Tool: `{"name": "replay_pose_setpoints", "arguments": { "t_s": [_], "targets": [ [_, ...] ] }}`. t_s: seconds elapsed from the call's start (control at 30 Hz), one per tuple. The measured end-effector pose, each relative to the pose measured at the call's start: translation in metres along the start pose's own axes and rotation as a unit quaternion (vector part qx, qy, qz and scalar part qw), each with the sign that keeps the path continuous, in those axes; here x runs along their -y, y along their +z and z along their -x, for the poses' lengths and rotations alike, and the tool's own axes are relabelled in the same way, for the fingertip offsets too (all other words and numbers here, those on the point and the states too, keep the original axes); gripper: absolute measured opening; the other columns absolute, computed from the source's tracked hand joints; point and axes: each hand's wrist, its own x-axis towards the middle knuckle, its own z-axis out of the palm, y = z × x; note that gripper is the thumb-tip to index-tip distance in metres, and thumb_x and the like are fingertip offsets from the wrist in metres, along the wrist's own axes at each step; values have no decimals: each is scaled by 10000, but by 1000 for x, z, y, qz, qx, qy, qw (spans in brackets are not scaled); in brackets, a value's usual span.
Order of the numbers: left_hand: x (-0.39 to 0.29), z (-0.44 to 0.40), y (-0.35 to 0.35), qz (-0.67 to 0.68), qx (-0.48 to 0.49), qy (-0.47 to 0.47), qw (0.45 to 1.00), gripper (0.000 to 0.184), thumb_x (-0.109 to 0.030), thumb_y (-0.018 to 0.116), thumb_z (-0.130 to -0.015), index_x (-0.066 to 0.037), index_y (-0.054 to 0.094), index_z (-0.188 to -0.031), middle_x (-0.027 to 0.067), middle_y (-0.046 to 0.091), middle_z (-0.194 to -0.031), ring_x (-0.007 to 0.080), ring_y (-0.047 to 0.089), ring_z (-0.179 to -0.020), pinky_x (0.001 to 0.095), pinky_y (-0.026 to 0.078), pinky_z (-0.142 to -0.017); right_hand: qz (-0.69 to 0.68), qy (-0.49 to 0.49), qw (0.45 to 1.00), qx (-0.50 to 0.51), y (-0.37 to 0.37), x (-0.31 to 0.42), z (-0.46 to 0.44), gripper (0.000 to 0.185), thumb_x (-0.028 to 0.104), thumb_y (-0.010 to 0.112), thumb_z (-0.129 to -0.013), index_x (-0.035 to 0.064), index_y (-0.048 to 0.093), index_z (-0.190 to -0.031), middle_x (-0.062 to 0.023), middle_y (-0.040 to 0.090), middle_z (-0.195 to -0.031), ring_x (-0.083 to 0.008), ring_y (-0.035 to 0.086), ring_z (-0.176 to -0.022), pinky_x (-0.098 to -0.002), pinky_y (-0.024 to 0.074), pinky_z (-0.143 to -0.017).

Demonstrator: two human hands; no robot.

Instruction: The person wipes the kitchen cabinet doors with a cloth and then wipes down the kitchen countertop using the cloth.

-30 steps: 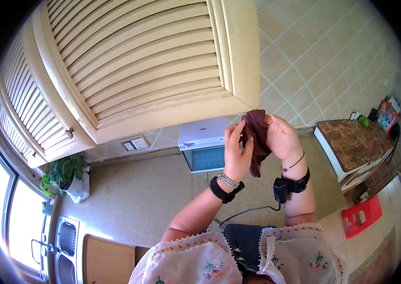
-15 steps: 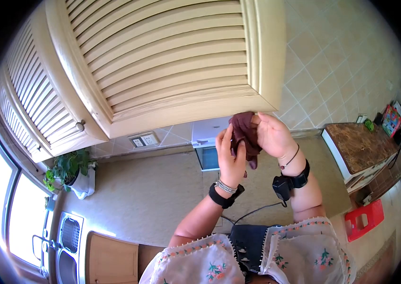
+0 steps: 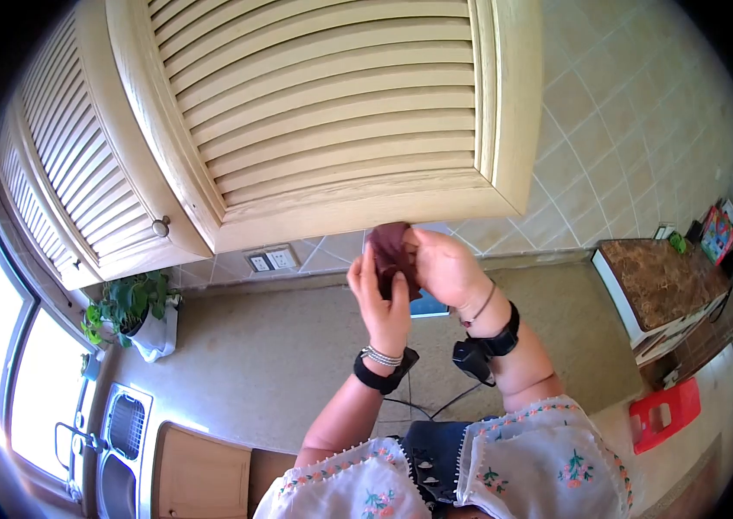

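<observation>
A dark maroon cloth [image 3: 391,251] is bunched up between my two hands, just below the bottom edge of the louvred cabinet door [image 3: 323,112]. My left hand [image 3: 380,310] grips its near side, thumb and fingers closed on the folds. On the other side, my right hand [image 3: 451,270] has its palm turned partly towards me, and its bent fingers hold the cloth's upper right part. The far fingertips are hidden behind the fabric. Partly covered by my hands, a blue-fronted box [image 3: 429,306] stands on the counter [image 3: 271,346].
On the left are a potted plant [image 3: 148,324], a steel sink [image 3: 127,424] and a window [image 3: 42,372]. A wall socket [image 3: 271,259] sits under the cabinets. To the right stand a brown-topped cabinet [image 3: 661,277] and a red plastic stool [image 3: 668,415]. A black cable [image 3: 440,408] hangs near my body.
Both hands have moved left and slightly down with the cloth, which is now more gathered. They now cover much of the blue-fronted box. The view has shifted a little.
</observation>
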Motion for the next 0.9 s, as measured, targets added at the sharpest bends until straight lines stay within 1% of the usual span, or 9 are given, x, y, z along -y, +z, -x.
{"name": "replay_pose_setpoints", "arguments": {
  "t_s": [0.13,0.2,0.33,0.47,0.53,0.63,0.73,0.8,0.9],
  "targets": [
    [-19,8,32,51,64,6,997,585,6,583,-799,-6,395,-1352,196,412,-1204,320,439,-1106,359,374,-958,-7,-43,998,-39,-5,34,37,417,311,471,-919,-24,532,-1160,-128,590,-1152,-244,526,-1082,-369,367,-985],
    [-30,12,48,80,92,2,993,602,10,581,-799,-4,376,-1365,202,405,-1211,328,435,-1114,357,371,-965,-23,-49,997,-47,-20,48,55,466,329,446,-926,-44,501,-1202,-149,567,-1198,-263,503,-1130,-378,336,-1020],
    [-37,23,71,138,137,12,981,648,36,572,-804,-2,311,-1396,208,364,-1263,340,419,-1157,356,355,-989,-2,-70,996,-60,-19,68,76,487,340,414,-935,-61,504,-1196,-158,538,-1243,-265,464,-1190,-382,305,-1049],
    [-35,24,67,120,123,20,985,652,22,584,-803,2,313,-1395,203,390,-1261,327,412,-1163,349,352,-988,9,-86,994,-68,-20,65,73,484,344,415,-937,-59,516,-1185,-154,552,-1228,-268,479,-1173,-383,318,-1043],
    [-31,22,61,114,121,23,986,650,11,595,-800,4,324,-1391,196,408,-1260,313,411,-1163,343,352,-986,-14,-68,996,-61,-23,56,66,468,338,426,-934,-50,526,-1178,-151,572,-1200,-264,504,-1142,-382,339,-1028],
    [-17,19,41,21,58,29,998,660,8,587,-793,-4,319,-1396,205,401,-1276,330,405,-1163,375,346,-988,2,-34,999,-42,-9,36,35,443,349,454,-922,-27,553,-1134,-143,597,-1154,-257,526,-1106,-384,363,-1006],
    [-7,9,10,-10,10,25,1000,660,27,568,-794,-19,315,-1402,189,385,-1299,302,402,-1187,373,344,-992,-14,25,1000,7,-2,8,1,434,363,470,-912,-16,567,-1098,-124,615,-1086,-241,546,-1037,-379,387,-968],
    [1,4,-9,-8,-23,3,1000,658,44,554,-802,-29,309,-1408,173,353,-1322,282,402,-1201,363,341,-1000,-15,35,997,69,-4,-15,-26,460,360,467,-911,-29,530,-1149,-146,581,-1145,-262,521,-1078,-383,369,-986],
    [15,-3,-35,0,-37,-14,999,645,59,526,-818,-35,300,-1414,152,327,-1339,251,406,-1204,350,335,-1014,-12,11,999,45,15,-43,-51,432,347,489,-899,-5,532,-1145,-122,584,-1136,-239,517,-1070,-362,372,-971]
  ]
}}
